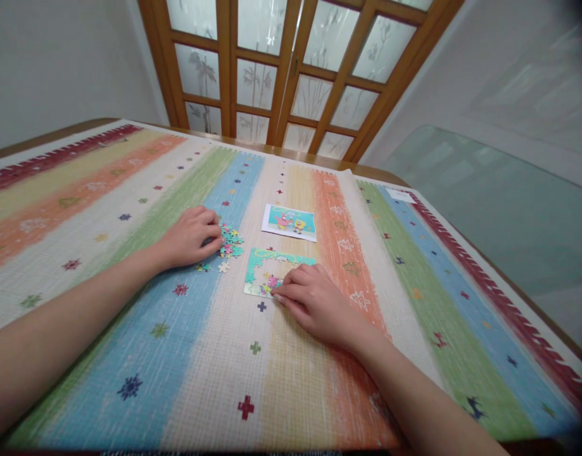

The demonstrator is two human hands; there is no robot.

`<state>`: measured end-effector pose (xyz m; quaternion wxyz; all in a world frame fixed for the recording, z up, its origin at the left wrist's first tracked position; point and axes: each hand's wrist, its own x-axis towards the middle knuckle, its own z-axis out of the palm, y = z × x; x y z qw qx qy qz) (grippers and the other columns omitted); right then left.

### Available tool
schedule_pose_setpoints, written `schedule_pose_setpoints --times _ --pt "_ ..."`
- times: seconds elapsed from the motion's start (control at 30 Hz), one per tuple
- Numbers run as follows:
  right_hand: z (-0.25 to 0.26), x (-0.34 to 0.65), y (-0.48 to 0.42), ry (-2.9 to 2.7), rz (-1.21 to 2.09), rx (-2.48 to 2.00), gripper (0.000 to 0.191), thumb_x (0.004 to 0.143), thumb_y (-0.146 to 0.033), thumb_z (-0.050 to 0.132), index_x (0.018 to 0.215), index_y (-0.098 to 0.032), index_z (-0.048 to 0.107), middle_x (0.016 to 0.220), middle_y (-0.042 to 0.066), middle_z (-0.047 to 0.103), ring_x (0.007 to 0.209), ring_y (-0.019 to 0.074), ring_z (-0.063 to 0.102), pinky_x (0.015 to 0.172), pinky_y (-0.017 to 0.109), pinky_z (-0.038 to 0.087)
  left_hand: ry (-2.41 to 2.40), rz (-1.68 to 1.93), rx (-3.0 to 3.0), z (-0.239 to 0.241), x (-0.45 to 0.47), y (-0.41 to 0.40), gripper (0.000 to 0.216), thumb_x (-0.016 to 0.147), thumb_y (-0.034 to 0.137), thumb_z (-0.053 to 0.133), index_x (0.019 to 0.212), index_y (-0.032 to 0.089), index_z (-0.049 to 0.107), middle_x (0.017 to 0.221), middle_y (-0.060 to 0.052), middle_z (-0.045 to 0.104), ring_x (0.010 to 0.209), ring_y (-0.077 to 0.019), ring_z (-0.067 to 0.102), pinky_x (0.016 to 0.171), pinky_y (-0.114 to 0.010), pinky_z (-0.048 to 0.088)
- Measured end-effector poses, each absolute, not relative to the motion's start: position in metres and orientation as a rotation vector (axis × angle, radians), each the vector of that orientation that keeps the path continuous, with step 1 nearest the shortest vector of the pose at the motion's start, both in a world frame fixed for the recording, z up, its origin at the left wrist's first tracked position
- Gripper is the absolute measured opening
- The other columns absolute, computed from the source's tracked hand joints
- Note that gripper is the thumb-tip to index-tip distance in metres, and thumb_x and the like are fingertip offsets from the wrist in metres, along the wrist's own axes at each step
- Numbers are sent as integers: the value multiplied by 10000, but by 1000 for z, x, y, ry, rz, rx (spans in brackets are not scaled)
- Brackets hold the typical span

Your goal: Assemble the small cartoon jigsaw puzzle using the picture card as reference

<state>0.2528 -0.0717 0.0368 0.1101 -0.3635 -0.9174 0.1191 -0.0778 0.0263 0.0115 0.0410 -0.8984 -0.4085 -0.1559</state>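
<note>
A partly assembled jigsaw puzzle [253, 269] lies on the striped tablecloth, with a turquoise border and a gap in its middle. My right hand [316, 301] rests over its lower right part, fingers pinched together on a puzzle piece at the lower edge; the hand hides that corner. To the left is a heap of loose puzzle pieces [232, 242]. My left hand [192, 237] is at the heap's left side with fingers curled closed, and what they may hold is hidden. One pale loose piece [223, 268] lies just below the heap.
Beyond the puzzle lies a reference picture card [291, 221] with cartoon figures on turquoise. A white paper [399, 196] is near the table's far right edge. The patterned tablecloth [215, 380] covers the table. Behind it stand wood-framed glass doors [256, 82], and a pale green glass panel [499, 196] is at right.
</note>
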Motion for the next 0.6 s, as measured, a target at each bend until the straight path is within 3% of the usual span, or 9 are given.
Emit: schedule_pose_setpoints --times 0.13,0.33,0.6 --pt "35 253 -71 -2690 366 -1055 223 1013 -251 554 1073 -215 766 946 71 671 941 213 549 836 367 347 -1465 -685 -2575 9 -82 33 422 1011 459 395 811 186 647 900 -81 587 900 -250 519 898 -427 397" --pt "34 253 -71 -2700 360 -1054 224 1008 -228 550 1072 -208 764 941 70 670 928 208 546 827 358 353 -1619 -757 -2605 -7 -89 42 385 968 471 462 1124 203 689 1039 -90 585 1053 -288 521 1013 -472 382" --pt "34 253 -71 -2686 364 -1045 221 1008 -229 549 1073 -213 760 935 71 672 923 210 543 826 357 345 -1681 -793 -2693 -14 -96 53 307 944 349 402 994 201 666 1009 -88 639 1051 -283 555 1031 -488 382"
